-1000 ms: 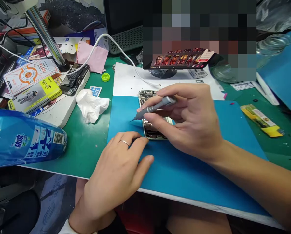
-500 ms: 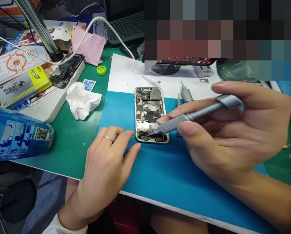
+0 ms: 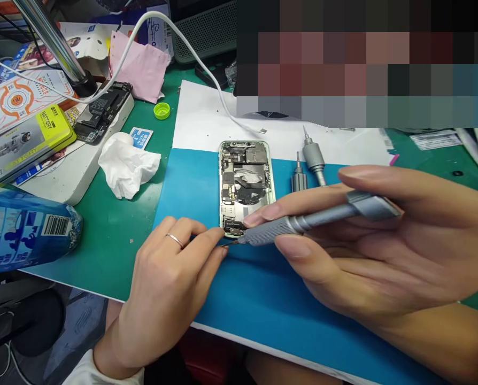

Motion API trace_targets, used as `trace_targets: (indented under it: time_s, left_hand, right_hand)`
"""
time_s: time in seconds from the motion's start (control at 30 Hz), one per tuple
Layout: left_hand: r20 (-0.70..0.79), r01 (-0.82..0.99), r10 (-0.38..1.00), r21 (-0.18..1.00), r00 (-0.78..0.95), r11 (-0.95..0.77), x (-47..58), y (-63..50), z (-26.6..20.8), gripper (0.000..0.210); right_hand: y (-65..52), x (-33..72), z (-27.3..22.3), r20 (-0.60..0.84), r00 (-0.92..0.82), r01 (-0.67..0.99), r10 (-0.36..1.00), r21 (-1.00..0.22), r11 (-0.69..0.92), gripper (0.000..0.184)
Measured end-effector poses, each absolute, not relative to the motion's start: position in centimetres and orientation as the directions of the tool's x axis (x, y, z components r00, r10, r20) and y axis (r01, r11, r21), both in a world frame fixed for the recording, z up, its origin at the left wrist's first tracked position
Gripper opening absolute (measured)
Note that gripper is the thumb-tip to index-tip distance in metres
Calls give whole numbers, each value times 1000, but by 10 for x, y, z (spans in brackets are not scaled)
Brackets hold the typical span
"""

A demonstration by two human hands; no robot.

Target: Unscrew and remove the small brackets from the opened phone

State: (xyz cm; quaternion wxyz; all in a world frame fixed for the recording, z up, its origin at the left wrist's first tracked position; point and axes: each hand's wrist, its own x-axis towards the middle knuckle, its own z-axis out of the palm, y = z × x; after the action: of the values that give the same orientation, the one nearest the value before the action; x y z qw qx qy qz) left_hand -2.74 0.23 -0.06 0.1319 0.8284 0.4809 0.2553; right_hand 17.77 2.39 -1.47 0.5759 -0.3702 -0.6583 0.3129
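An opened phone (image 3: 249, 184) lies face up on the blue mat, its inner parts bare. My right hand (image 3: 355, 240) holds a grey precision screwdriver (image 3: 271, 231) slantwise, its thin tip pointing left just below the phone's bottom edge. My left hand (image 3: 175, 283), with a ring on one finger, is at the phone's lower left corner. Its thumb and forefinger close around the screwdriver's tip; anything tiny between them is too small to make out. Two more grey screwdrivers, one short (image 3: 299, 179) and one longer (image 3: 314, 156), lie right of the phone.
A white cable (image 3: 207, 69) arches over to the white paper (image 3: 199, 115) behind the phone. At left are a crumpled tissue (image 3: 129, 166), a green cap (image 3: 161, 110), another opened phone (image 3: 102, 115) on a white box, a yellow battery box (image 3: 30, 144) and a blue pack (image 3: 26, 230).
The screwdriver has moved from inside the phone's lower end to just outside its bottom edge. My left thumb and forefinger, apart before, have come together at its tip.
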Motion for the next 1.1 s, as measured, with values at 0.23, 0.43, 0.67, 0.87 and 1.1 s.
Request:
trace_targets:
  time_s: [0.23,0.43,0.67,0.87,1.1]
  left_hand:
    - [283,721,864,477,417,-504,-27,2,1,8]
    - [284,719,861,474,422,-508,-26,1,1,8]
    - [281,720,861,472,424,-509,-26,0,1,9]
    - [306,717,853,463,423,-522,-27,0,-1,8]
    - [311,716,851,461,423,-524,-27,1,-1,7]
  right_hand:
    - [23,175,-16,548,15,129,837,-831,541,74]
    - [24,176,-11,571,5,262,821,-793,550,75]
    - [30,176,-9,602,-37,253,798,-767,590,76]
    - [39,181,-9,715,-155,219,681,-647,730,82]
    - [37,185,-8,747,-177,275,640,-587,761,87]
